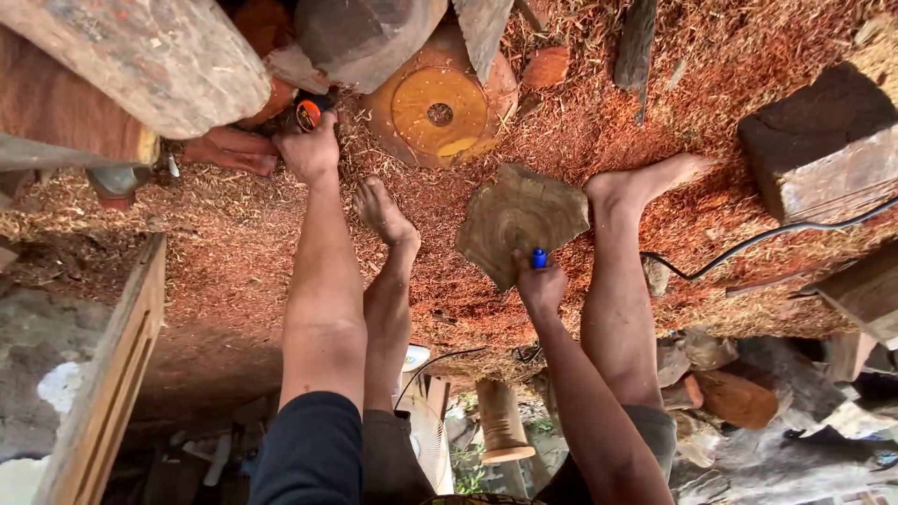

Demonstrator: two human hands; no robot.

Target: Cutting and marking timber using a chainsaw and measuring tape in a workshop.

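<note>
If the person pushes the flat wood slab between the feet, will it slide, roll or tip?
The wood slab is flat and irregular, so it probably slides rather than rolls. It lies on loose reddish shavings, which may let it shift easily. It looks thick and solid, so likely stiff and fairly heavy. The right hand touches its edge.

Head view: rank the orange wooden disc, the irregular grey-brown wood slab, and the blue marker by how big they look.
1. Orange wooden disc and wood slab: they look about alike, so I won't rank them; logs cover the disc's top.
2. Blue marker, in the right hand: clearly smallest.
</note>
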